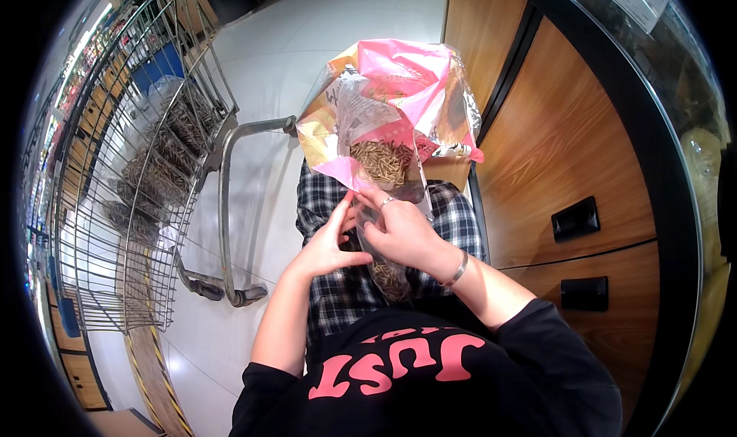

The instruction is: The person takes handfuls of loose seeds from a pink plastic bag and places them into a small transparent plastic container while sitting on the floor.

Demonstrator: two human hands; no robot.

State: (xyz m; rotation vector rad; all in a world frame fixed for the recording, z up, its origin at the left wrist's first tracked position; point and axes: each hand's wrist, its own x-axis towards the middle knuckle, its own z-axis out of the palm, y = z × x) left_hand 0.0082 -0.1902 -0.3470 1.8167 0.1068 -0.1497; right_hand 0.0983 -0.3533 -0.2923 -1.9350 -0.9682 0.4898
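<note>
A large pink, yellow and clear printed plastic bag (403, 74) lies open in front of my knees, with thin brown dried pieces (383, 161) inside. My right hand (403, 229), wearing a ring and a bracelet, pinches the top of a small clear plastic bag (388, 278) close to the big bag's near edge. Brown pieces of the same look fill the small bag's lower end, which rests on my lap between my thighs. Beside it on the left, my left hand (331, 244) has its thumb and fingers spread around the small bag's upper part; whether they touch it is unclear.
On the left stands a wire shopping cart (224, 224) holding several clear bags of brown dried goods (167, 155). Wooden cabinet doors (570, 149) with black handles (576, 218) rise close on the right, below a glass-fronted display (673, 103). A striped floor strip (152, 368) runs at lower left.
</note>
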